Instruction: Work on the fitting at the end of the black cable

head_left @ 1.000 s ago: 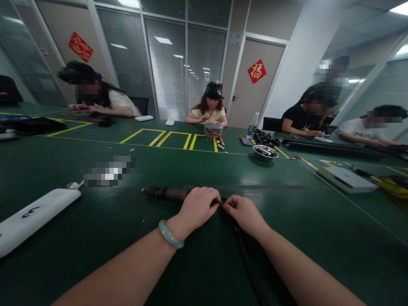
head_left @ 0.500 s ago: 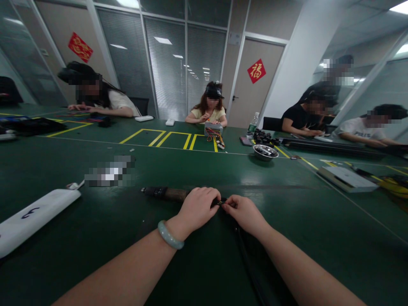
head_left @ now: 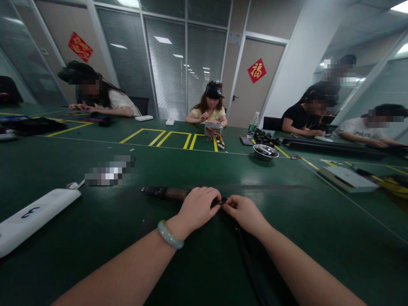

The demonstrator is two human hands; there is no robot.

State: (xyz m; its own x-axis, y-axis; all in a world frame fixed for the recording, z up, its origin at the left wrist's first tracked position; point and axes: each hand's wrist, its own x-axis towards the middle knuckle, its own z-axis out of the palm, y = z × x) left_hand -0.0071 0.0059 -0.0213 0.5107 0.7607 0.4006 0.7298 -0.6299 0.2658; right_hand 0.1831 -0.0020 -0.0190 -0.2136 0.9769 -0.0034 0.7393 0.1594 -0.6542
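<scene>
Small dark piece [head_left: 220,203] sits between our two hands, just above the tabletop [head_left: 204,272]; its own long axis is too small to tell. Left hand [head_left: 200,207] has thumb and fingers pinched on its left side, right hand [head_left: 244,212] pinched on its right. Rod handle [head_left: 176,194] lies just beyond and left of our left hand, the nearer one; long axis roughly left-right, black end pointing left.

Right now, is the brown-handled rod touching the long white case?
Apart: the head view shows green tabletop between the rod and the white case.
</scene>
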